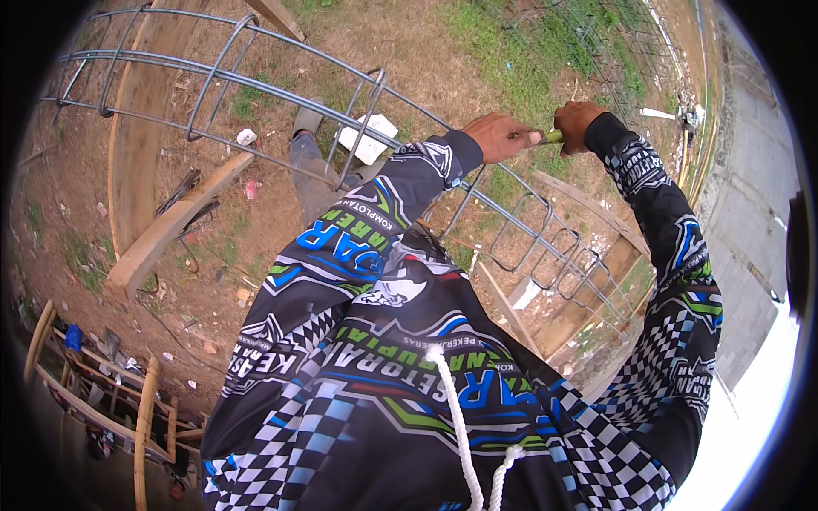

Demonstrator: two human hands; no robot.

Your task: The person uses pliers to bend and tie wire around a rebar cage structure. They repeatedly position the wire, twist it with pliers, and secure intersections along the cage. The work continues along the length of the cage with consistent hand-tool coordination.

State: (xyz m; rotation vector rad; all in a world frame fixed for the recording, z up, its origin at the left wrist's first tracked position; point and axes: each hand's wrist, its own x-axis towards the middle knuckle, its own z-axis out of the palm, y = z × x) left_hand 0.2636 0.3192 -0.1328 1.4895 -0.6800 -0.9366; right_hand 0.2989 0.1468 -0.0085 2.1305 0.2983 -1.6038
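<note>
At a dirt-and-grass bldg site, you reached fwd w/ both arms over a steel rebar cage (256,82), a short green-yellow piece (554,136) between your hands. It sat in front of you, by the cage's far side; whether it touched the steel, can't tell. Your R hand (580,124) was curled tight around its R end. Your L hand (501,139) had thumb & fingers drawn together at the other end; whether they pinched it or only guided it, can't tell.

Step in hand, prob.: two-handed handling of the piece, pos. readying it for use at the cage. Next move, by the look of it, called for a firm R grip, the L thumb steadying the near end, & cuffs kept off the hoops.

Lettering: nearly all on your black hoodie (388,409), w/ big block text in blue, green & white on chest & sleeves, partly legible, partly lost in folds, plus checkerboard panels & white drawcords (456,409). No label could be made out on the rebar, the piece, the white block (368,139) beyond your L sleeve, or the timber beam (179,223) at L.
</note>
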